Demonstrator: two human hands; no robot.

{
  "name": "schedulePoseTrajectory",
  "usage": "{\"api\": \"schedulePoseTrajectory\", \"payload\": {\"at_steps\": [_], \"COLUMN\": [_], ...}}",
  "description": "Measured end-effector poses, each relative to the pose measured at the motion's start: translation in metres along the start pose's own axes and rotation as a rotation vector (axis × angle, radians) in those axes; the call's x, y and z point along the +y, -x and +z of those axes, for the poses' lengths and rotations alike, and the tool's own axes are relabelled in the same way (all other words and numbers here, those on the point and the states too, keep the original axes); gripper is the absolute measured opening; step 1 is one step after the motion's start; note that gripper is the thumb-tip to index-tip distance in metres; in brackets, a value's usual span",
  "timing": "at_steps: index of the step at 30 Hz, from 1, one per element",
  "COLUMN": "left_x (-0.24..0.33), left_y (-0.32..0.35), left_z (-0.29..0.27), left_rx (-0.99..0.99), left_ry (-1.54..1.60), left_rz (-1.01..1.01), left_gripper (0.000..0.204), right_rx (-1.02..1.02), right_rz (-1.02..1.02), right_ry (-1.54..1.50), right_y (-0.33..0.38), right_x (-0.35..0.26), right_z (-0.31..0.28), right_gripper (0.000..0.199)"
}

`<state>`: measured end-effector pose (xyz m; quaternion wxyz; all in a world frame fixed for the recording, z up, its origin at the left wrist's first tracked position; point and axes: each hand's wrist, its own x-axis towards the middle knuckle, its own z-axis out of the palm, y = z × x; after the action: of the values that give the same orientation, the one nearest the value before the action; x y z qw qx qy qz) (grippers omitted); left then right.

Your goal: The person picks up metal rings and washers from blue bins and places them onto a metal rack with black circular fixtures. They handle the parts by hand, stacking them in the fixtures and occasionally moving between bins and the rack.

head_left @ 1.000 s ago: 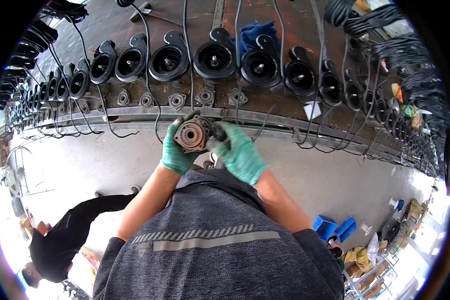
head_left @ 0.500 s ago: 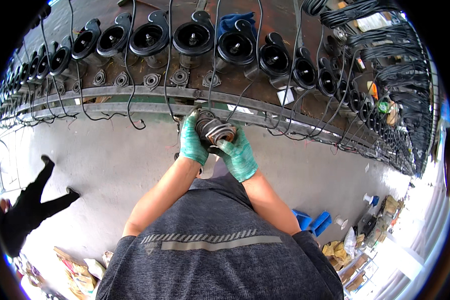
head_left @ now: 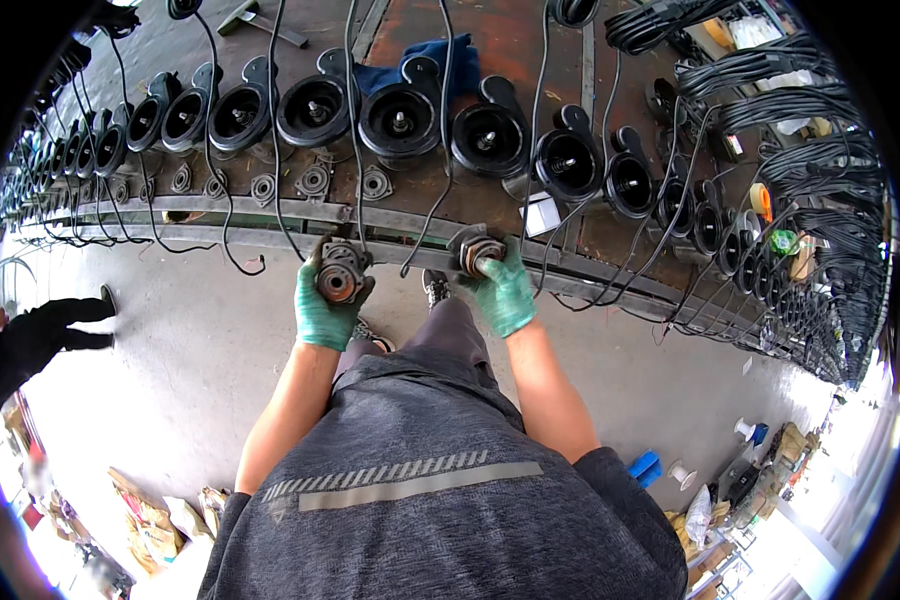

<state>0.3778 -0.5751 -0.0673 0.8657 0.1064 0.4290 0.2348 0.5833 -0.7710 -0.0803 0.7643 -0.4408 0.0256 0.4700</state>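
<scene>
In green gloves, my hands are apart in front of the bench edge. My left hand (head_left: 325,300) is closed around a stack of grey metal flanged covers (head_left: 341,270), each with a round central opening. To its right, my right hand (head_left: 502,290) grips another flanged cover (head_left: 477,250) at the bench rail; whether more than one is there I cannot tell. Beyond my hands stands a row of black round pump housings (head_left: 400,120), open side up, a shaft with a spring in each middle. Similar flanged covers (head_left: 313,180) lie on the bench in front of the housings.
Black cables (head_left: 445,120) hang across the bench's metal rail (head_left: 250,238). A blue cloth (head_left: 460,65) and a hammer (head_left: 265,25) lie behind the housings. Coiled cables (head_left: 810,120) are heaped at the right. Another person (head_left: 45,340) is at the far left.
My hands have moved apart, splitting the stack of flanged covers between them. The view has shifted to the right along the bench.
</scene>
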Motion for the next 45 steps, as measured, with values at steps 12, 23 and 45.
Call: {"api": "schedulePoseTrajectory", "payload": {"at_steps": [12,23,45], "left_x": [-0.018,-0.017,-0.041], "left_y": [0.035,0.041,0.053], "left_z": [0.000,-0.024,-0.011], "left_rx": [0.104,0.043,0.003], "left_ry": [0.037,0.018,0.037], "left_rz": [0.047,0.064,0.064], "left_gripper": [0.043,0.054,0.052], "right_rx": [0.142,0.108,0.407], "right_rz": [-0.641,0.095,-0.241], "right_ry": [1.438,0.638,0.378], "right_y": [-0.099,-0.056,-0.075], "right_x": [0.015,-0.015,-0.027], "right_z": [-0.026,-0.045,-0.111], "right_gripper": [0.039,0.044,0.038]}}
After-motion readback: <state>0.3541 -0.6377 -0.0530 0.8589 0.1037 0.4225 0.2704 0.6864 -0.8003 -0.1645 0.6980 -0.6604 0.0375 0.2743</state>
